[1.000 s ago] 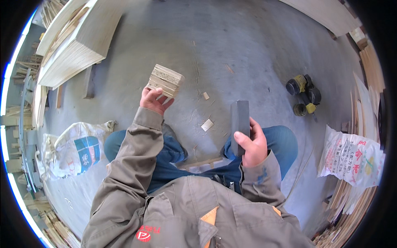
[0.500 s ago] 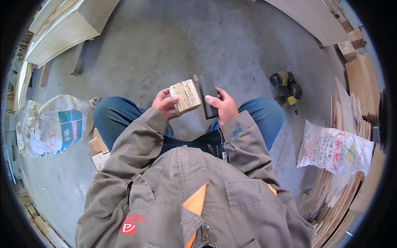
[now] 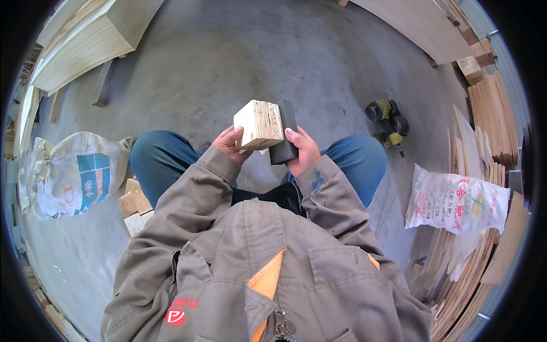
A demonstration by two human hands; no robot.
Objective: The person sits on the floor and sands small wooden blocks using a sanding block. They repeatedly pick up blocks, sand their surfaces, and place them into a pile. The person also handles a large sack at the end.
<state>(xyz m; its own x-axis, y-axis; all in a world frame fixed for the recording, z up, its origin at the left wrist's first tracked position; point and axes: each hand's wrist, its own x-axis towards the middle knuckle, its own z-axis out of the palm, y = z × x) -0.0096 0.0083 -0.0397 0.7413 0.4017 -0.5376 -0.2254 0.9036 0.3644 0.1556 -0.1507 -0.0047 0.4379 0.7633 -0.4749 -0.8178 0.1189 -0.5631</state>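
While the left hand (image 3: 229, 143) has its fingers clamped on a layered wooden block (image 3: 259, 125) held up between the knees (image 3: 360, 171), the right hand (image 3: 305, 150) grips a dark grey bar (image 3: 289, 122) right beside it; out past them I see a yellow-and-black power tool (image 3: 393, 121) lying on the floor (image 3: 319, 62).

The wooden block (image 3: 259, 125) hides part of the left hand (image 3: 228, 143) and overlaps one side of the dark grey bar (image 3: 290, 117), so it cannot be told whether block and bar touch, while the bar covers part of the right hand (image 3: 305, 149). The left sleeve (image 3: 185, 196) conceals part of the small wood pieces (image 3: 135, 203) beside it. The lower edge cuts off the jacket (image 3: 222, 279), the top edge crops the stacked sheets (image 3: 91, 51) at upper left, and the black-and-yellow tool's (image 3: 391, 118) finer parts are too small to tell.
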